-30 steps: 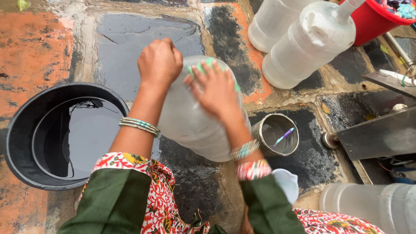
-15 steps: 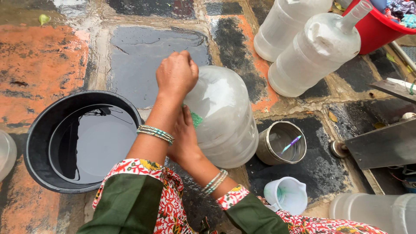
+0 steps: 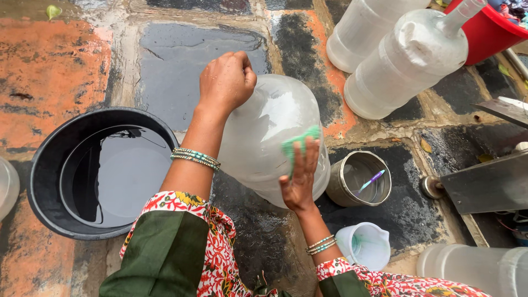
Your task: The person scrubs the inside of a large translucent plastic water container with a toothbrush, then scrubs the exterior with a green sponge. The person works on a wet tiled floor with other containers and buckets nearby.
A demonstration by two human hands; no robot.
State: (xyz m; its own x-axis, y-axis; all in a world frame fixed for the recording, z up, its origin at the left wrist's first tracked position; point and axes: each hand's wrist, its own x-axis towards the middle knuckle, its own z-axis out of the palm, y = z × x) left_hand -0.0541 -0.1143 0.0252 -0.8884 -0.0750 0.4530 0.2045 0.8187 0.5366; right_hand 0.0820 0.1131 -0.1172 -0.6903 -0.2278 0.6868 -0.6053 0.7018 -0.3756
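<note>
I see a wet stone floor [image 3: 181, 71] of dark grey and orange slabs with pale joints. A black tub [image 3: 49, 165] holding water sits at the left. At the upper right stand 2 translucent jugs [image 3: 407, 60] touching each other, with a red basin [image 3: 484, 33] behind them. A steel cup [image 3: 358, 179] with a purple toothbrush [image 3: 371, 180] inside stands just right of centre, and a small white jug [image 3: 366, 245] is below it.

The large translucent bottle [image 3: 264, 126] lies tilted on the floor between the tub and the steel cup. My left hand [image 3: 225, 80] is closed in a fist at the bottle's top end, gripping it there. My right hand [image 3: 300, 173] is open with fingers extended, pressing a green scrub pad [image 3: 297, 146] flat against the bottle's side.
</note>
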